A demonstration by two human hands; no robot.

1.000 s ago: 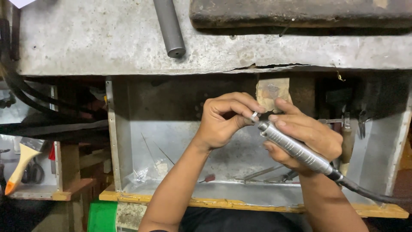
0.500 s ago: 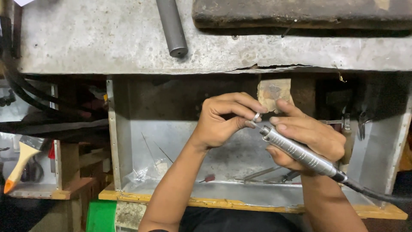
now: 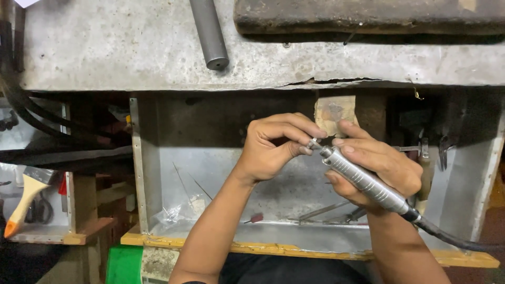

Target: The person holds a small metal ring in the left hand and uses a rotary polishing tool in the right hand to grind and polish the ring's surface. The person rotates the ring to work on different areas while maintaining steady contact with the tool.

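My right hand grips a knurled silver rotary handpiece whose black flexible cable trails off to the lower right. My left hand pinches the small tip at the front end of the handpiece with thumb and fingers. Both hands hover over an open metal-lined drawer below a worn grey bench top. A small wooden peg juts from the bench edge just behind my fingers.
A grey metal rod lies on the bench top beside a dark wooden block. Thin tools and a small red-tipped bit lie in the drawer. A paintbrush rests at the far left, and pliers hang at the right.
My hands and the handpiece have barely shifted; my left fingers stay on the tip, with only slight finger movement.
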